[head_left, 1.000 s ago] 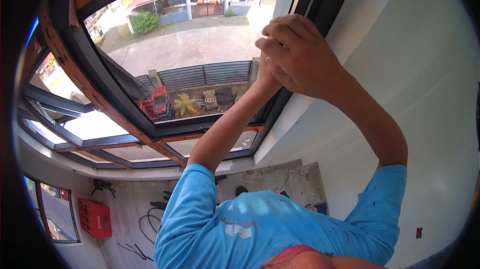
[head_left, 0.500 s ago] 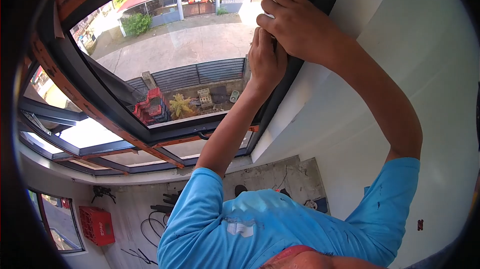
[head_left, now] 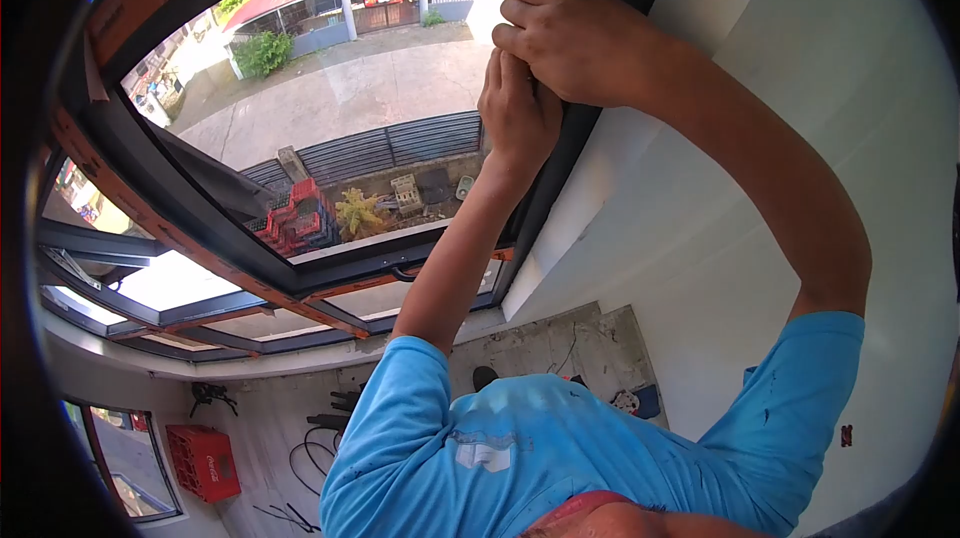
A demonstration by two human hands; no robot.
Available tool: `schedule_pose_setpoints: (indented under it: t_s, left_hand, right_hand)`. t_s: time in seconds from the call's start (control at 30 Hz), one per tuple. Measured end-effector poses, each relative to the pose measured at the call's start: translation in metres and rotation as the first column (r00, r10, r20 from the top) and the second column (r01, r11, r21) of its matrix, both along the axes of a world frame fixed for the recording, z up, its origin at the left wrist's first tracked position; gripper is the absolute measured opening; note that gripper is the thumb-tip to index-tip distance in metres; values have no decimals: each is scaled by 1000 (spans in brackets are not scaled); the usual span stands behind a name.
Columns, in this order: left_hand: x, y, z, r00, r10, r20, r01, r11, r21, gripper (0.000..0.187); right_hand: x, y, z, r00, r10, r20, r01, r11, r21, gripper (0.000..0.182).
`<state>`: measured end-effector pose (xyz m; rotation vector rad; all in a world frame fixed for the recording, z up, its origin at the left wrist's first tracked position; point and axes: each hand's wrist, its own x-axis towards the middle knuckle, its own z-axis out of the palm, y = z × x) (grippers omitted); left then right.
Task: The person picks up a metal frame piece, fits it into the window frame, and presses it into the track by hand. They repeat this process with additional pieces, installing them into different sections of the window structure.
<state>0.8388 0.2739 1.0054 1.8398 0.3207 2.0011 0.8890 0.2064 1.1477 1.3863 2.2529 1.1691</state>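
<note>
Both my hands are raised to the right side of a dark window frame. My left hand is closed, its curled fingers against the inner edge of the frame beside the glass pane. Directly above it and touching it, my right hand is closed too, with bent fingers pressed at the same edge. Whatever the fingertips pinch is hidden behind the knuckles. A small black handle sits on the lower frame bar, left of my left forearm.
Orange protective tape covers parts of the frames. A white wall stands close on the right. Below, the floor holds a red crate, black cables and dark strips. Through the glass show a fence and stacked crates.
The view has shifted slightly, so the window and both hands appear a little further left. My right elbow sits a bit further out. Both hands stay closed at the frame edge.
</note>
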Motion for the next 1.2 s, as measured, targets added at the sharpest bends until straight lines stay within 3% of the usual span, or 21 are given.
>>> schedule_pose_setpoints:
  t_s: [0.13, 0.2, 0.23, 0.3, 0.33, 0.43, 0.67, 0.73, 0.9, 0.97, 1.03, 1.07, 1.2]
  left_hand:
    - [-11, 3, -5, 995, 58, -79, -56, 998, 23, 32]
    - [-27, -3, -13, 961, -227, -156, 202, 966, -160, 33]
    - [-37, -3, -30, 959, -229, -165, 196, 962, -191, 33]
    - [-59, 8, -77, 771, -302, -561, 174, 947, -270, 38]
    - [-64, 10, -105, 700, -341, -628, 176, 934, -311, 41]
    - [-66, 9, -155, 666, -318, -675, 164, 945, -283, 44]
    - [-66, 18, -165, 634, -434, -640, 254, 899, -357, 43]
    - [-66, 18, -167, 634, -444, -633, 246, 892, -380, 41]
    - [-69, 13, -165, 617, -423, -664, 217, 902, -373, 35]
    - [-70, 11, -170, 694, -375, -615, 242, 925, -292, 30]
    - [-69, 10, -172, 720, -368, -588, 247, 928, -279, 29]
    - [-68, 9, -173, 750, -355, -558, 248, 933, -260, 28]
    - [-65, 5, -176, 768, -285, -574, 171, 954, -244, 28]
  right_hand:
    - [0, 0, 3, 1000, -24, 17, 25, 999, -34, 24]
    - [-3, -6, 10, 997, -7, 77, 13, 997, -73, 26]
    - [-4, -8, 14, 998, -2, 61, 8, 995, -101, 26]
    - [-4, -9, 23, 965, -26, 260, 73, 982, -173, 25]
    - [2, -7, 18, 971, 64, 232, -47, 996, -79, 17]
    - [-4, -8, 20, 964, -9, 265, 37, 994, -100, 18]
    - [-19, -7, 26, 935, -85, 346, 127, 987, -99, 18]
    - [-21, 0, 26, 902, -173, 396, 238, 964, -119, 19]
    - [-20, -1, 31, 904, -95, 416, 166, 976, -138, 19]
    - [-18, -3, 29, 898, -105, 428, 179, 974, -137, 19]
    - [-17, -17, 27, 874, 14, 486, -22, 1000, 11, 20]
    - [-13, -14, 27, 874, 19, 485, -26, 1000, 7, 20]
    - [-5, -2, 27, 936, 64, 347, -31, 994, -100, 21]
